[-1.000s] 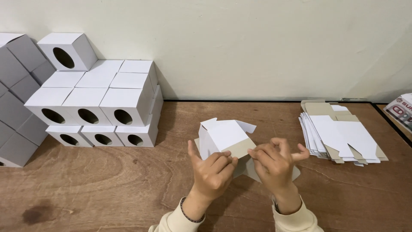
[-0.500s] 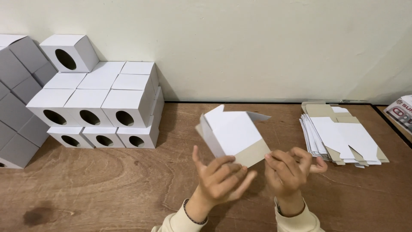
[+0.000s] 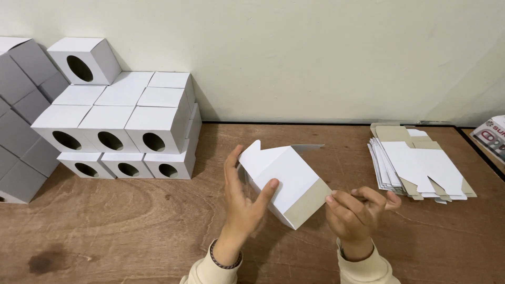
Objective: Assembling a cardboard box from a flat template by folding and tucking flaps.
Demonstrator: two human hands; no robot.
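At the lower centre of the frame, the left hand (image 3: 243,202) holds a half-opened white cardboard carton with a grey-brown end flap (image 3: 286,181) just above the brown wooden table (image 3: 131,226), its thumb on the near white face and its fingers behind. The right hand (image 3: 356,211), just right of the carton's brown end, is loosely curled with its fingertips close to that flap, though I cannot tell whether they touch it. To fold well, I judge the left hand should keep the sleeve square while the right tucks the end flap in along its crease. That is one carton in hand. Further back at right lies one stack of flat white and brown carton blanks (image 3: 418,165), its sheets too close to count. At upper left stand finished white cube boxes with oval holes (image 3: 110,126): seven holes show. Grey box sides (image 3: 21,131) fill the left edge.
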